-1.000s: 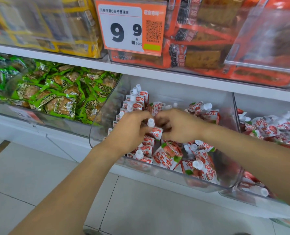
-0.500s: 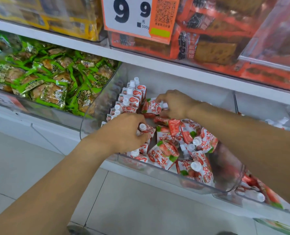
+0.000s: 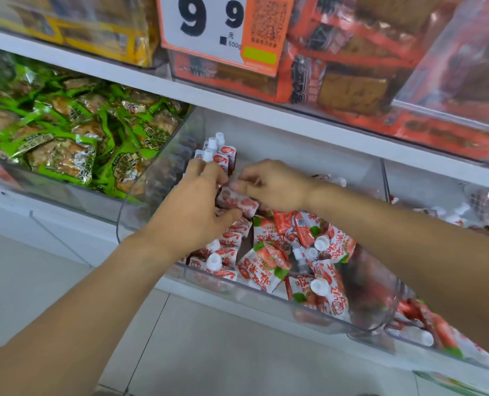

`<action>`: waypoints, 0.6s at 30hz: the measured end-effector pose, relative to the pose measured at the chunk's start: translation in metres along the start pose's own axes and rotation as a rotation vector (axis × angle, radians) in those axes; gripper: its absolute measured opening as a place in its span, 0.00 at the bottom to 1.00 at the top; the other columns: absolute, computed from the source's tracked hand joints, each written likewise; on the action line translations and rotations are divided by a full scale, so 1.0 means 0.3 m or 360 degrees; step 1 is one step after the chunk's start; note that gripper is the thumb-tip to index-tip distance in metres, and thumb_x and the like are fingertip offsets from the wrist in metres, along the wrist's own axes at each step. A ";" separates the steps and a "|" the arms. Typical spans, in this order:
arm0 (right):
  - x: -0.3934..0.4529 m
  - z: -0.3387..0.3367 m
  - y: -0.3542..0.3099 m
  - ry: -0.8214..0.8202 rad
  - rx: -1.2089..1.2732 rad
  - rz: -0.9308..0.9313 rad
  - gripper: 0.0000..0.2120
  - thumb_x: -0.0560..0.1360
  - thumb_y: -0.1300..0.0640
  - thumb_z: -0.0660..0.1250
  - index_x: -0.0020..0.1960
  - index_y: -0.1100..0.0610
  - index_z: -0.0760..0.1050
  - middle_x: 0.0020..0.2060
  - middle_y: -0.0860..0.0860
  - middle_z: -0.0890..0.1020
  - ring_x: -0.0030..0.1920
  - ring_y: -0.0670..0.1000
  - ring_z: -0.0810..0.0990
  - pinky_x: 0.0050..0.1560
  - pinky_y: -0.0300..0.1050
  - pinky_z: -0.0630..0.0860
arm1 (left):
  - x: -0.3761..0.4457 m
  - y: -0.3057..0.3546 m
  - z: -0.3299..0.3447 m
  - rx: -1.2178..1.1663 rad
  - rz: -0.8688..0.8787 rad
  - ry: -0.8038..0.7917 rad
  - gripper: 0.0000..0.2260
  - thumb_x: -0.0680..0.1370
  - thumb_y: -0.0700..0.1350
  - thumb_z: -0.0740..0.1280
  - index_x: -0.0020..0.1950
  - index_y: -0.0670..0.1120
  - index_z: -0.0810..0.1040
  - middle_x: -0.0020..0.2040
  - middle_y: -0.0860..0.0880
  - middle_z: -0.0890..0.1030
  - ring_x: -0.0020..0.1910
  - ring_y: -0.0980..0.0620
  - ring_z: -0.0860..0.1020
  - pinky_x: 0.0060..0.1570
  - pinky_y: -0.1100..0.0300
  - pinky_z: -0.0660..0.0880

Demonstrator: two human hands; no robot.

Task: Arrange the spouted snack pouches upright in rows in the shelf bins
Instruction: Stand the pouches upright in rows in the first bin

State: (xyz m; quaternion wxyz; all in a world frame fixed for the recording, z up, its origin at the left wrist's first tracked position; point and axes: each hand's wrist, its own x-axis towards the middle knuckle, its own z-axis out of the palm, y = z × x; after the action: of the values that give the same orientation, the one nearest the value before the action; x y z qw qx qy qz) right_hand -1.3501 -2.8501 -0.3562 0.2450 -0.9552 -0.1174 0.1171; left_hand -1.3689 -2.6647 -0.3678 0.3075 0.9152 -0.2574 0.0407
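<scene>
Lying on its side between the two hands, one spouted pouch point(image 3: 239, 202) has its long axis running left to right across the clear bin point(image 3: 266, 302), tilted slightly down toward the right; which end carries the spout is hidden by the fingers. It is a small white packet with red print and a red fruit picture, like the rest of the stock.

The left hand point(image 3: 193, 217) reaches into the bin's left side, fingers curled, its thumb pressed under the lying pouch and its fingertips up against the standing row point(image 3: 219, 154) at the back left corner. The right hand point(image 3: 271, 185) comes in from the right with fingers bent together, pinching at the upper edge of the same pouch; how firmly it grips cannot be told.

Pouches in the standing row are upright, white caps pointing up, packed one behind another along the bin's left wall. Further upright ones point(image 3: 219, 257) show below the left wrist near the front wall. To the right, a loose heap point(image 3: 303, 252) lies in all directions, caps pointing forward, sideways and up.

Green snack packs point(image 3: 66, 138) fill the neighbouring bin on the left, and an orange price tag point(image 3: 223, 27) hangs on the shelf above.
</scene>
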 end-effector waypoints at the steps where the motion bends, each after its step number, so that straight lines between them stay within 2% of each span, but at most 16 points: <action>1: -0.003 0.004 0.004 -0.0141 0.0205 0.0049 0.15 0.79 0.43 0.63 0.47 0.54 0.80 0.44 0.52 0.83 0.46 0.53 0.83 0.49 0.53 0.82 | 0.004 0.000 0.000 -0.0020 0.0036 -0.0011 0.24 0.71 0.52 0.74 0.63 0.46 0.71 0.57 0.51 0.67 0.49 0.53 0.73 0.51 0.60 0.70; 3: -0.011 -0.024 0.014 -0.0380 0.0539 0.0122 0.07 0.80 0.52 0.65 0.49 0.53 0.81 0.48 0.50 0.83 0.51 0.52 0.84 0.52 0.49 0.82 | 0.012 -0.001 0.008 -0.0084 0.0138 -0.0130 0.27 0.72 0.51 0.73 0.68 0.47 0.68 0.62 0.50 0.70 0.57 0.53 0.73 0.55 0.63 0.68; 4: -0.010 -0.051 0.025 -0.0399 0.0604 0.0162 0.06 0.80 0.57 0.65 0.52 0.54 0.81 0.49 0.51 0.84 0.52 0.51 0.83 0.53 0.47 0.82 | 0.015 -0.001 0.015 -0.0099 0.0162 -0.0224 0.28 0.73 0.51 0.72 0.70 0.48 0.67 0.64 0.50 0.72 0.60 0.52 0.73 0.56 0.64 0.68; 6: 0.002 -0.102 0.061 -0.0181 0.0504 0.0223 0.10 0.78 0.66 0.64 0.55 0.56 0.81 0.48 0.52 0.84 0.53 0.52 0.83 0.53 0.45 0.81 | 0.016 0.002 0.028 -0.0081 0.0165 -0.0373 0.24 0.75 0.51 0.70 0.69 0.50 0.68 0.62 0.50 0.77 0.57 0.52 0.76 0.52 0.63 0.71; 7: 0.014 -0.121 0.088 -0.0021 0.0313 0.0248 0.11 0.77 0.66 0.64 0.56 0.56 0.81 0.48 0.51 0.84 0.53 0.52 0.83 0.54 0.46 0.80 | 0.016 0.004 0.031 -0.0056 0.0152 -0.0404 0.21 0.75 0.51 0.69 0.67 0.50 0.70 0.58 0.49 0.79 0.53 0.52 0.78 0.49 0.62 0.72; 9: 0.026 -0.138 0.111 0.0081 -0.0142 0.0320 0.12 0.78 0.57 0.66 0.61 0.54 0.78 0.54 0.50 0.81 0.57 0.52 0.80 0.58 0.43 0.75 | 0.020 0.002 0.032 -0.0015 0.0148 -0.0394 0.18 0.76 0.51 0.68 0.64 0.48 0.72 0.53 0.48 0.81 0.48 0.51 0.79 0.46 0.60 0.74; 11: 0.037 -0.124 0.122 -0.0145 -0.0520 0.0442 0.23 0.79 0.44 0.64 0.68 0.55 0.73 0.65 0.52 0.76 0.64 0.54 0.75 0.64 0.44 0.71 | 0.022 -0.003 0.034 -0.0011 0.0173 -0.0372 0.17 0.76 0.51 0.68 0.63 0.48 0.73 0.52 0.48 0.81 0.47 0.50 0.79 0.47 0.57 0.76; 13: 0.052 -0.100 0.120 -0.0307 -0.0749 0.0530 0.31 0.77 0.36 0.61 0.71 0.57 0.70 0.67 0.55 0.74 0.65 0.57 0.74 0.65 0.50 0.72 | 0.022 -0.006 0.034 -0.0030 0.0177 -0.0362 0.17 0.76 0.51 0.68 0.63 0.48 0.73 0.52 0.48 0.81 0.47 0.50 0.80 0.48 0.55 0.77; 15: 0.069 -0.081 0.109 -0.0355 -0.0845 0.0549 0.32 0.74 0.33 0.63 0.64 0.59 0.75 0.63 0.55 0.76 0.59 0.56 0.77 0.57 0.51 0.76 | 0.024 -0.006 0.036 -0.0044 0.0173 -0.0365 0.16 0.77 0.51 0.67 0.63 0.49 0.73 0.51 0.48 0.82 0.47 0.50 0.80 0.48 0.54 0.77; 16: 0.073 -0.073 0.103 -0.0393 -0.0867 0.0573 0.29 0.73 0.33 0.66 0.56 0.59 0.78 0.60 0.54 0.75 0.53 0.54 0.78 0.49 0.47 0.77 | 0.025 -0.007 0.036 -0.0043 0.0172 -0.0366 0.16 0.77 0.51 0.67 0.63 0.49 0.73 0.51 0.48 0.82 0.47 0.50 0.80 0.48 0.54 0.77; 17: 0.071 -0.067 0.094 -0.0419 -0.0881 0.0602 0.26 0.72 0.34 0.68 0.47 0.58 0.77 0.57 0.54 0.72 0.47 0.53 0.77 0.41 0.44 0.74 | 0.026 -0.007 0.036 -0.0041 0.0174 -0.0364 0.16 0.77 0.51 0.67 0.62 0.48 0.73 0.50 0.48 0.82 0.46 0.50 0.80 0.47 0.54 0.77; 18: 0.065 -0.065 0.085 -0.0416 -0.0893 0.0627 0.24 0.71 0.34 0.69 0.40 0.57 0.74 0.54 0.53 0.69 0.46 0.52 0.76 0.39 0.42 0.70 | 0.026 -0.007 0.034 -0.0039 0.0178 -0.0363 0.15 0.77 0.51 0.67 0.62 0.48 0.73 0.50 0.48 0.82 0.46 0.50 0.80 0.47 0.53 0.77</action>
State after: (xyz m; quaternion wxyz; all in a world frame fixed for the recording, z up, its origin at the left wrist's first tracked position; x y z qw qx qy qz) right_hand -1.3220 -2.8751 -0.3555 -0.0710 -0.9665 0.0108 0.2463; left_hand -1.3619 -2.6729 -0.3753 0.2848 0.8942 -0.3418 -0.0499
